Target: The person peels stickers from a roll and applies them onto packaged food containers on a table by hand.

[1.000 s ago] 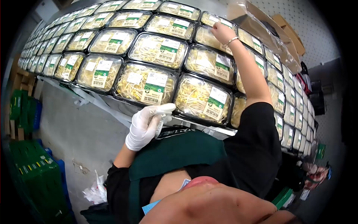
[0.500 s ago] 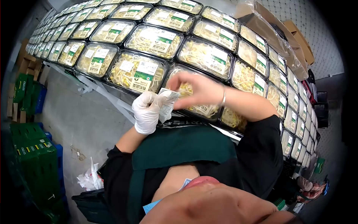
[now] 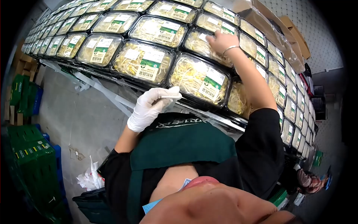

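My left hand [image 3: 146, 107], in a white glove, is closed in a pinch around a folded strip of printed labels [image 3: 170, 97]; the strip shows nearly edge-on. It is just in front of the nearest row of packs. My bare right hand [image 3: 223, 42], with a bracelet at the wrist, reaches over a second-row pack of bean sprouts [image 3: 197, 43]. Its fingertips touch the lid beside a small white label [image 3: 203, 37], fingers bent and somewhat apart. A nearer pack of bean sprouts [image 3: 186, 78] has a green-and-white label but no small white one visible.
Many similar black trays of sprouts [image 3: 143, 61] cover the table in rows. Behind them at the right is a plastic-lined cardboard box [image 3: 272, 30]. Green crates [image 3: 31, 156] stand at the left, with a white plastic bag [image 3: 91, 177] on the floor. Another person [image 3: 311, 183] is at the right.
My right hand has moved from the label strip, up and right, onto the second-row pack. The left hand has lowered slightly and turned the strip edge-on. The packs have shifted slightly in view.
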{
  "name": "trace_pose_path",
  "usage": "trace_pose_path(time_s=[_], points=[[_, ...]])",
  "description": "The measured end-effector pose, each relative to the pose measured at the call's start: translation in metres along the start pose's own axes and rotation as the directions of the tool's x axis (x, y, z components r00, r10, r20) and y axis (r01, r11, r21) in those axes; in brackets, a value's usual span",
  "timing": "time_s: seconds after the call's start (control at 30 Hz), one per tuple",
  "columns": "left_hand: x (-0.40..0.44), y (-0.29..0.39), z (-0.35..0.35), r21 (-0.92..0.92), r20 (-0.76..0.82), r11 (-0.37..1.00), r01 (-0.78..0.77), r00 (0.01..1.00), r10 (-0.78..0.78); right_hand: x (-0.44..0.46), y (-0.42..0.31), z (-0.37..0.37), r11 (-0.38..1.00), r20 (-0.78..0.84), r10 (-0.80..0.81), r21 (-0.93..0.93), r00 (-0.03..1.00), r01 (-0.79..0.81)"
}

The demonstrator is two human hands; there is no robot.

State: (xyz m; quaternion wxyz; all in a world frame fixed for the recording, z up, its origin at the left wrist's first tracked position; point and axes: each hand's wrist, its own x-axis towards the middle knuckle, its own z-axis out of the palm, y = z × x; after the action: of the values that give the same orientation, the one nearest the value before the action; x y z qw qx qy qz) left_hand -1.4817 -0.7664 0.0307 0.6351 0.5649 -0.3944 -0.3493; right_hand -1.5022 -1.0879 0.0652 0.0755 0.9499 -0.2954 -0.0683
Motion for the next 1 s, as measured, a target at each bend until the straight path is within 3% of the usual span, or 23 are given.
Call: trace_pose_path(time_s=[0.07, 0.1, 0.13, 0.17, 0.23, 0.3, 0.33, 0.37, 0.43, 0.47, 0.5, 0.57, 0.6, 0.63, 0.7, 0.73, 0.77, 0.8, 0.83, 0.9, 0.93, 0.97, 1.0], points=[[0.000, 0.006, 0.006, -0.212, -0.085, 0.977, -0.001, 0.996, -0.017, -0.003, 0.010, -0.003, 0.982, 0.044, 0.039, 0.182, 0.998, -0.046], [-0.002, 0.009, 0.007, -0.299, -0.117, 0.953, 0.057, 0.988, -0.096, -0.013, 0.006, 0.002, 0.916, 0.048, 0.028, 0.398, 0.998, -0.045], [-0.003, 0.009, 0.009, -0.337, -0.174, 0.941, 0.041, 0.979, -0.105, -0.042, -0.019, -0.013, 0.804, 0.047, 0.013, 0.593, 0.999, -0.038], [-0.003, 0.008, 0.013, -0.371, -0.229, 0.928, 0.027, 0.966, -0.120, -0.074, -0.044, -0.023, 0.565, 0.156, -0.177, 0.825, 0.972, -0.029], [-0.008, -0.003, 0.017, -0.328, -0.356, 0.944, -0.023, 0.929, -0.101, -0.135, -0.079, -0.022, 0.328, -0.216, -0.506, 0.848, 0.835, 0.418], [-0.014, -0.025, 0.012, -0.223, -0.403, 0.963, -0.152, 0.914, 0.051, -0.166, -0.097, -0.028, 0.234, -0.360, -0.555, 0.797, 0.750, 0.556], [-0.015, -0.014, 0.016, -0.317, -0.334, 0.939, -0.134, 0.942, 0.022, -0.167, -0.094, -0.027, 0.254, -0.399, -0.572, 0.745, 0.717, 0.617], [-0.012, -0.005, 0.020, -0.152, -0.302, 0.969, -0.196, 0.943, 0.143, -0.162, -0.088, -0.023, 0.315, -0.477, -0.497, 0.680, 0.725, 0.662], [-0.016, 0.005, 0.012, -0.330, -0.066, 0.944, 0.009, 0.997, -0.032, -0.138, -0.067, -0.025, 0.578, -0.399, -0.328, 0.632, 0.856, 0.516], [-0.019, -0.006, 0.001, -0.322, 0.030, 0.940, 0.116, 0.993, -0.112, -0.121, -0.053, -0.019, 0.647, -0.311, -0.285, 0.636, 0.907, 0.422], [-0.020, -0.008, 0.002, -0.325, 0.041, 0.938, 0.120, 0.993, -0.113, -0.111, -0.044, -0.011, 0.707, -0.224, -0.230, 0.630, 0.947, 0.321], [-0.021, -0.010, 0.002, -0.293, -0.033, 0.955, 0.032, 0.999, -0.044, -0.111, -0.057, -0.005, 0.837, -0.171, -0.223, 0.470, 0.960, 0.278], [-0.022, -0.007, -0.004, -0.256, 0.060, 0.962, 0.099, 0.994, -0.087, -0.110, -0.062, 0.006, 0.892, -0.249, -0.322, 0.243, 0.913, 0.381], [-0.021, -0.013, -0.005, -0.149, 0.070, 0.988, -0.037, 0.996, 0.048, -0.113, -0.067, 0.012, 0.906, -0.333, -0.367, 0.084, 0.868, 0.415], [-0.023, -0.012, -0.012, -0.259, 0.194, 0.963, 0.077, 0.981, -0.027, -0.118, -0.066, 0.006, 0.968, -0.290, -0.241, -0.002, 0.926, 0.251], [-0.023, -0.007, -0.010, -0.259, 0.204, 0.962, 0.087, 0.978, -0.033, -0.115, -0.062, 0.005, 0.993, -0.179, -0.097, 0.055, 0.979, 0.108], [-0.023, 0.001, -0.004, -0.400, 0.150, 0.909, 0.114, 0.987, -0.058, -0.116, -0.054, 0.007, 0.993, -0.232, -0.087, 0.060, 0.969, 0.103], [-0.023, 0.005, 0.000, -0.534, 0.100, 0.836, 0.130, 0.991, -0.090, -0.122, -0.053, 0.006, 0.980, -0.162, -0.015, 0.195, 0.987, 0.047], [-0.024, -0.001, 0.004, -0.524, 0.045, 0.844, 0.114, 0.993, -0.107, -0.131, -0.053, -0.001, 0.948, -0.088, 0.047, 0.319, 0.995, -0.017], [-0.026, -0.019, 0.002, -0.458, 0.059, 0.875, 0.155, 0.988, -0.144, -0.168, -0.075, -0.013, 0.638, 0.062, -0.105, 0.770, 0.993, 0.019], [-0.028, -0.019, 0.009, -0.412, -0.081, 0.902, 0.131, 0.980, -0.179, -0.184, -0.087, -0.008, 0.481, -0.084, -0.245, 0.854, 0.966, 0.196], [-0.029, -0.031, 0.012, -0.330, -0.182, 0.944, -0.007, 0.982, -0.056, -0.197, -0.096, -0.003, 0.292, -0.247, -0.347, 0.888, 0.905, 0.355], [-0.031, -0.040, 0.017, -0.349, -0.179, 0.937, -0.006, 0.982, -0.060, -0.206, -0.099, -0.003, 0.312, -0.335, -0.352, 0.838, 0.874, 0.447]])
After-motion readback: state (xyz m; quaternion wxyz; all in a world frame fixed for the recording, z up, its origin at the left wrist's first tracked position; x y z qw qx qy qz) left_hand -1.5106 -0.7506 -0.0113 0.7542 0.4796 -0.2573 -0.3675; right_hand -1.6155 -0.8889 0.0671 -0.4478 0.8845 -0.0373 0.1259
